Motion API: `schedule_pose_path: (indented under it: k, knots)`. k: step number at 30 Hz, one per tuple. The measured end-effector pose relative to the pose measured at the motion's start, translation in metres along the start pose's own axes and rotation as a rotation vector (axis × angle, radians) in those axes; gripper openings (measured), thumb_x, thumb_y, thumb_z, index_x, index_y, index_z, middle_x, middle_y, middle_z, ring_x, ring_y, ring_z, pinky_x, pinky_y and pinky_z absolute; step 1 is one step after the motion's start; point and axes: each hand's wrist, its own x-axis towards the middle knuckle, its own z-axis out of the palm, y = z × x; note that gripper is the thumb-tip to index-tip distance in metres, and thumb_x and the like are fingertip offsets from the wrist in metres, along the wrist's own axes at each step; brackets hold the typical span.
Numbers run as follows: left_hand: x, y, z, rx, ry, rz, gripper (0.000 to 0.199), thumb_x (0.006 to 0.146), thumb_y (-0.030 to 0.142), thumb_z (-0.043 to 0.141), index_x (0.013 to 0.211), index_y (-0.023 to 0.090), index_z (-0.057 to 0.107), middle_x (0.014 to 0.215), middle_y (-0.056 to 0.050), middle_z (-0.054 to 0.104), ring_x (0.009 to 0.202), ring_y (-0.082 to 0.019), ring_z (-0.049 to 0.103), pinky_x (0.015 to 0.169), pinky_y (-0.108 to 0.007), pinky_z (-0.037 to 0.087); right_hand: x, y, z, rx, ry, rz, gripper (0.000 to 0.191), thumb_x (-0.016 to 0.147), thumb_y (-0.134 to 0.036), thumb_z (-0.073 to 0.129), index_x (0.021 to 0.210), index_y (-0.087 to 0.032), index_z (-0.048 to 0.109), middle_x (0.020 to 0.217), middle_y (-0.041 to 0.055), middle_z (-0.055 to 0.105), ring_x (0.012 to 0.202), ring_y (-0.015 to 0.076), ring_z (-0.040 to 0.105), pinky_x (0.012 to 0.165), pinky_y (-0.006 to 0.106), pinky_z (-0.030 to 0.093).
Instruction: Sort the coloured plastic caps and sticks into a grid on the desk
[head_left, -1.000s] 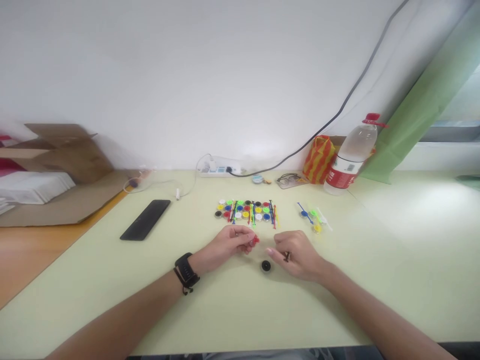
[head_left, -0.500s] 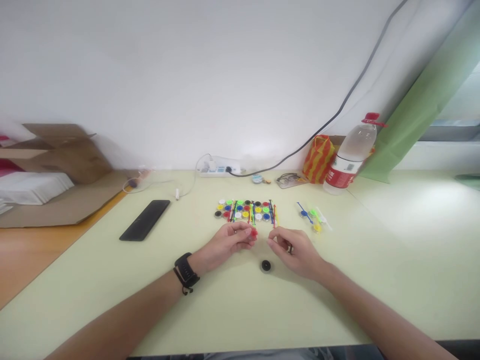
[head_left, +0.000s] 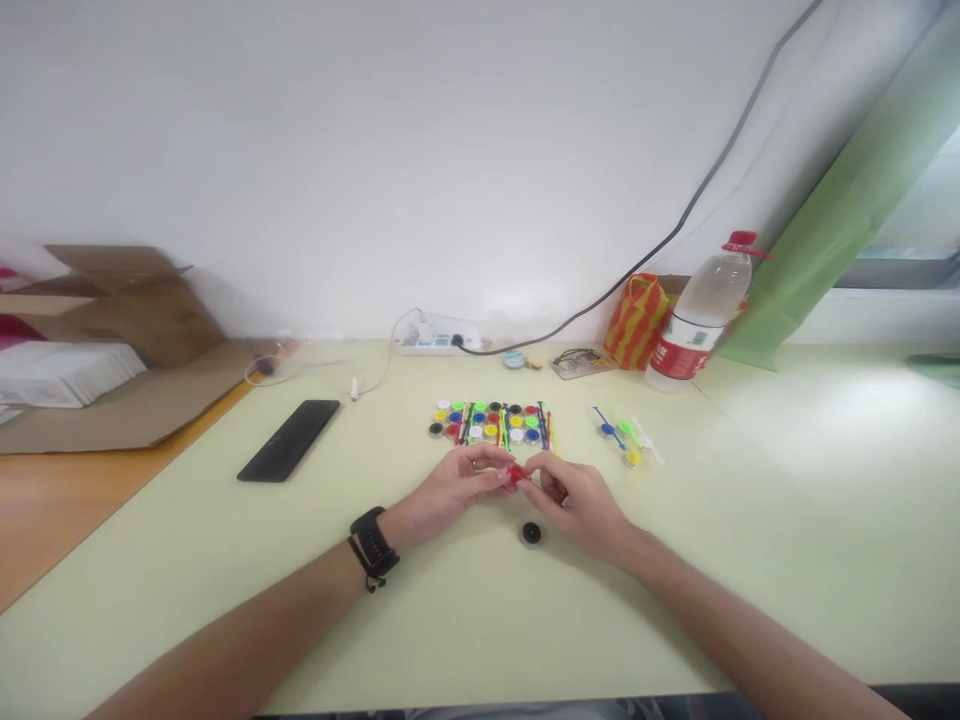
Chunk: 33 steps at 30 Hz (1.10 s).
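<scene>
A small red round piece [head_left: 515, 474] is held between the fingertips of both hands, just above the table. My left hand [head_left: 457, 490], with a black watch [head_left: 373, 545] on its wrist, pinches it from the left. From the right, the thumb and fingers of my right hand [head_left: 581, 503] close on the same piece. Below them on the table lies a black round piece with a clear rim [head_left: 531, 534]. Beyond the hands, coloured round pieces [head_left: 491, 430] stand in rows with thin coloured sticks [head_left: 544, 425] among them.
To the right lie several loose pieces, a yellow one [head_left: 633, 458] among them. A black phone-like slab [head_left: 289, 440] rests at left. Along the wall are a power strip [head_left: 435, 337], a striped bag [head_left: 635, 320] and a large bottle [head_left: 697, 320]. A cardboard box [head_left: 142, 310] stands far left.
My right hand has moved left and now touches the red piece, which my left hand alone held before. The black round piece stays on the table.
</scene>
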Motion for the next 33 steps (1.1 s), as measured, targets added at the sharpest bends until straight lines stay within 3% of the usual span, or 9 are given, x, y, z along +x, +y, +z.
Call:
schedule_pose_path:
  k: [8,13,16,18,19,21,23,28,33]
  knots:
    - [0.003,-0.005,-0.004,-0.031,0.076,0.072,0.028,0.083,0.029,0.084,0.106,0.018,0.071,0.106,-0.008,0.076,0.096,-0.019,0.072,0.097,-0.037,0.053,-0.001,0.001,-0.007,0.256,0.042,0.079,0.035,0.104,-0.047,0.041,0.127,-0.024,0.055,0.066,-0.0047,0.041,0.059,0.0149,0.04,0.059,0.028,0.036]
    - [0.004,-0.007,-0.004,-0.037,0.107,0.128,0.028,0.083,0.03,0.084,0.105,0.018,0.073,0.106,-0.007,0.075,0.096,-0.019,0.072,0.096,-0.038,0.054,0.001,-0.008,-0.009,0.571,0.047,0.191,0.055,0.106,-0.048,0.037,0.156,-0.027,0.027,0.076,-0.0028,0.049,0.065,0.0158,0.042,0.063,0.028,0.039]
    - [0.004,-0.008,-0.003,-0.035,0.109,0.137,0.026,0.083,0.029,0.084,0.105,0.018,0.073,0.105,-0.007,0.075,0.095,-0.019,0.071,0.095,-0.038,0.055,0.003,-0.011,-0.011,0.621,0.076,0.251,0.043,0.104,-0.055,0.041,0.135,-0.027,0.054,0.077,-0.0021,0.048,0.063,0.0143,0.038,0.06,0.028,0.036]
    - [0.004,-0.008,-0.003,-0.031,0.116,0.142,0.026,0.084,0.029,0.083,0.105,0.018,0.073,0.104,-0.007,0.075,0.094,-0.018,0.071,0.094,-0.037,0.055,0.003,-0.011,-0.014,0.638,-0.025,0.276,0.05,0.103,-0.06,0.039,0.088,-0.022,0.068,0.067,-0.0017,0.043,0.059,0.0139,0.036,0.057,0.029,0.033]
    - [0.004,-0.008,-0.003,-0.028,0.121,0.142,0.026,0.084,0.029,0.083,0.105,0.017,0.073,0.103,-0.007,0.075,0.093,-0.018,0.071,0.093,-0.037,0.055,0.003,-0.009,-0.016,0.663,-0.095,0.272,0.062,0.103,-0.062,0.037,0.065,-0.02,0.061,0.06,-0.0016,0.038,0.056,0.0137,0.034,0.056,0.03,0.032]
    - [0.004,-0.008,-0.003,-0.018,0.127,0.137,0.026,0.084,0.029,0.083,0.105,0.017,0.073,0.103,-0.007,0.075,0.091,-0.017,0.07,0.092,-0.036,0.055,0.003,-0.006,-0.02,0.715,-0.194,0.239,0.075,0.103,-0.064,0.032,0.042,-0.021,0.04,0.05,-0.0014,0.029,0.053,0.0136,0.03,0.055,0.032,0.029]
    - [0.003,-0.008,-0.003,-0.014,0.121,0.13,0.027,0.084,0.03,0.083,0.104,0.017,0.073,0.102,-0.007,0.075,0.091,-0.017,0.07,0.092,-0.036,0.055,0.003,-0.003,-0.022,0.741,-0.162,0.221,0.076,0.102,-0.067,0.032,0.041,-0.021,0.034,0.05,-0.0011,0.029,0.053,0.0137,0.029,0.056,0.033,0.027]
    - [0.002,-0.006,-0.002,-0.004,0.105,0.112,0.029,0.084,0.032,0.083,0.107,0.018,0.072,0.1,-0.006,0.074,0.089,-0.017,0.071,0.092,-0.037,0.054,0.005,-0.006,-0.019,0.698,-0.04,0.306,0.052,0.095,-0.065,0.054,0.067,-0.021,0.051,0.059,-0.0045,0.033,0.056,0.0129,0.027,0.053,0.029,0.022]
    - [0.001,-0.004,0.0,0.012,0.091,0.087,0.031,0.085,0.033,0.082,0.111,0.019,0.072,0.099,-0.005,0.073,0.089,-0.018,0.072,0.092,-0.037,0.054,0.005,-0.009,-0.014,0.557,-0.03,0.214,0.039,0.095,-0.057,0.059,0.081,-0.021,0.058,0.065,-0.0042,0.039,0.06,0.0129,0.034,0.057,0.028,0.027]
